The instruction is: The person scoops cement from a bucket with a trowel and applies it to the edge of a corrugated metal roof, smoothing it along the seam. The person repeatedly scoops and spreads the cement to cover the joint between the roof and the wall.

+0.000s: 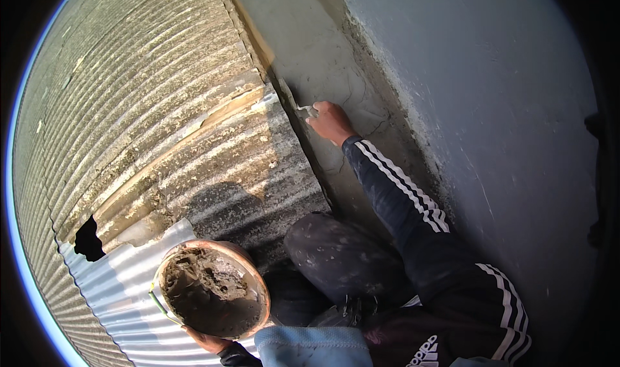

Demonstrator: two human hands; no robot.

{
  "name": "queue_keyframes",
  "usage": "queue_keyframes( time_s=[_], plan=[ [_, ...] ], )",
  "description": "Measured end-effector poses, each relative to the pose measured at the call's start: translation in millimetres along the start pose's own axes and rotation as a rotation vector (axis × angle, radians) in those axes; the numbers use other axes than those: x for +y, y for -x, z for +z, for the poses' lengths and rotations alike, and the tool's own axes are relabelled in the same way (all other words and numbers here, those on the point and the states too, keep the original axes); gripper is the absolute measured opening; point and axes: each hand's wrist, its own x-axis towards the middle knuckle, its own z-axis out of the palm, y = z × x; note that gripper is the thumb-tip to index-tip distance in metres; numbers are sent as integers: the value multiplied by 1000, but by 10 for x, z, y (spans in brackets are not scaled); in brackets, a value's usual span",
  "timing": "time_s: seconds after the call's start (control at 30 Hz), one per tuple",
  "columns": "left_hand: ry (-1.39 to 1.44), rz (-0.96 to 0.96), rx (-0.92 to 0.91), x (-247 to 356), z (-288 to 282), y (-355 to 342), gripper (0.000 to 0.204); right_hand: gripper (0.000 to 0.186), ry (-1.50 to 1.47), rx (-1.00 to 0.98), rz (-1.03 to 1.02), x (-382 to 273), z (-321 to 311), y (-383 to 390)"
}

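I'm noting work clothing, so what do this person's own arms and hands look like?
The right hand looks bare, as does the visible part of the left hand. The right sleeve is long and dark, with three white stripes along it. The little showing of the left sleeve is dark too.

The location is an outdoor roof-level building work area. Indicators: sunlit, weathered grey-brown corrugated roofing sheets, an adjoining smooth grey wall, and a round orange-brown bucket containing wet grey-brown mortar-like mix.
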Motion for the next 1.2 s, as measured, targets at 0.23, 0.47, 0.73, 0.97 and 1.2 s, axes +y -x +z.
queue_keyframes(
  time_s=[0.23, 0.47, 0.73, 0.97, 1.2],
  plan=[
    [-47, -16, 40, -5, -50, 10, 75, 37, 99, -30, -105, -88, 43, -144],
    [105, -63, -133, 22, -25, 46, 74, 36, 239, -23, -82, -234, 63, -364],
    [74, -42, -90, 19, -27, 15, 71, 31, 152, -33, -109, -120, -162, -365],
    [167, -37, -109, -14, -48, 8, 70, 19, 393, -79, -155, -369, -152, -661],
    [50, 1, -34, -47, -86, -18, 70, 13, 317, -53, -124, -50, 51, 435]
  ],
)
